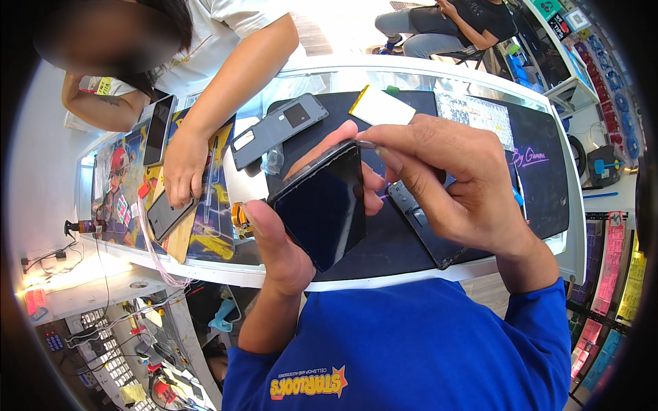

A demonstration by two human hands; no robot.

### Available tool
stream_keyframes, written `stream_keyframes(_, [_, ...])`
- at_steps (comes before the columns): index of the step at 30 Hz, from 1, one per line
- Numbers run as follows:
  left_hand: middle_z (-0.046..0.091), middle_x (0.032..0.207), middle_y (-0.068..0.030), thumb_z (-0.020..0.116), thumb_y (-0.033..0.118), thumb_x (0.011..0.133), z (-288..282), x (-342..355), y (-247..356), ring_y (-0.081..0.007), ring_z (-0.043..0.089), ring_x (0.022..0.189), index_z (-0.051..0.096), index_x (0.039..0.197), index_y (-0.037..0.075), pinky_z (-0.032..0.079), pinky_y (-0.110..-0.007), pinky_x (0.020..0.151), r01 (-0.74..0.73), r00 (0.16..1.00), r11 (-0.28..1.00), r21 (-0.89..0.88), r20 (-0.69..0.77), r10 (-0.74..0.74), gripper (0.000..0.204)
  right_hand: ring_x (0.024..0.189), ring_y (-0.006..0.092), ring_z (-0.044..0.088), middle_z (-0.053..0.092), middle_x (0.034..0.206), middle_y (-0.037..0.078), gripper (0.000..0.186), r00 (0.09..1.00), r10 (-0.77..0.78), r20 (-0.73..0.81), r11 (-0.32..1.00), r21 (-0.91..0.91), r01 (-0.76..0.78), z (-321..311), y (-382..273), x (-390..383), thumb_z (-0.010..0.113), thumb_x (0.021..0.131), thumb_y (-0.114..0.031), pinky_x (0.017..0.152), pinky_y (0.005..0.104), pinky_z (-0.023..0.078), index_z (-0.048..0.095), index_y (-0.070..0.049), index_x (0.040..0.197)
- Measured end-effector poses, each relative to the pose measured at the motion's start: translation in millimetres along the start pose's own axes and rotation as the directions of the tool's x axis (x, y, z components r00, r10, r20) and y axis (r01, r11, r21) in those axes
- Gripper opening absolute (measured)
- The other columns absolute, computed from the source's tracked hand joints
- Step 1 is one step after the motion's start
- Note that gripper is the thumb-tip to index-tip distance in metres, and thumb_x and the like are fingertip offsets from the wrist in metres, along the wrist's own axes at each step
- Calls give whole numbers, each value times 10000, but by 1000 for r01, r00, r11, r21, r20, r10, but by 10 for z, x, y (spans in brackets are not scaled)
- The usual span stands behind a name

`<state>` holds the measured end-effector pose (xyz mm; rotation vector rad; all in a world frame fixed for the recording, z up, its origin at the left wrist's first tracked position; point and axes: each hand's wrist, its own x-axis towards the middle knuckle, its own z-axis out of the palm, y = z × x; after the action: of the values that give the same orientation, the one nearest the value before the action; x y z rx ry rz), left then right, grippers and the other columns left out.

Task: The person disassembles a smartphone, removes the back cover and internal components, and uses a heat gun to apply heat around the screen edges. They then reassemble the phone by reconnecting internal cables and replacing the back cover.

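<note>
My left hand (277,253) holds a dark phone screen assembly (321,209) tilted, thumb at its left edge, fingers behind it; an orange flex cable (240,219) shows at the left. My right hand (459,185) is closed in a pinch at the screen's upper right corner, on a small thin greyish piece too small to name. A phone frame (421,226) lies on the dark mat behind my right hand. A grey back panel (271,130) with cutouts and a white rectangular piece with a yellow edge (380,106) lie above the screen.
Across the white-rimmed counter (356,277), another person's hand (185,171) rests on a phone (171,216) on a wooden board; another phone (159,130) lies behind. A bubble-wrap sheet (473,109) is at back right. A seated person (439,41) is beyond, shelving (610,260) at right.
</note>
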<state>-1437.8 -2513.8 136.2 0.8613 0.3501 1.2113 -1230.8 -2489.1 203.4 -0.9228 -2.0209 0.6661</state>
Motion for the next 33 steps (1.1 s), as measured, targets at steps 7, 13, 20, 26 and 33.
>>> stream_keyframes(7, [674,1200,-149,251,1032,811,22,-23,-29,-197,679,1068,378,1605,-67,559,-344,982,0,996,981,193,-83,17,1362,747,135,688,710,847,100,307,994,113,0,976,189,-111,71,-9,-56,591,990,58,681,281,574,740,22,1255])
stream_keyframes(13, [667,1208,-146,246,1047,786,0,-3,-47,-202,676,1082,379,1609,-55,560,-357,989,-29,998,976,214,-56,42,1382,746,137,706,717,857,100,301,992,125,-33,966,231,-114,109,0,-71,591,998,48,676,276,570,739,18,1259])
stream_keyframes(20, [662,1204,-154,238,1022,822,-28,-8,-84,-213,675,1091,405,1597,-48,559,-371,991,-79,996,975,207,-23,85,1332,706,158,690,686,794,97,294,993,73,-90,995,69,-67,121,-9,-91,625,967,67,613,302,508,751,0,1223])
stream_keyframes(26, [666,1215,-170,251,979,878,-13,27,-61,-231,676,1104,434,1577,-50,560,-380,992,-84,996,957,278,15,84,1257,644,259,653,659,773,124,385,983,-138,-120,959,-265,102,122,-13,-95,673,816,145,575,356,487,732,5,1170])
stream_keyframes(33, [682,1205,-197,279,989,868,19,2,-67,-242,692,1088,433,1561,-84,573,-381,970,-18,996,959,284,-82,43,1286,640,264,642,628,743,100,421,986,-145,-81,958,-262,119,109,-29,-71,659,755,154,585,372,488,725,15,1147])
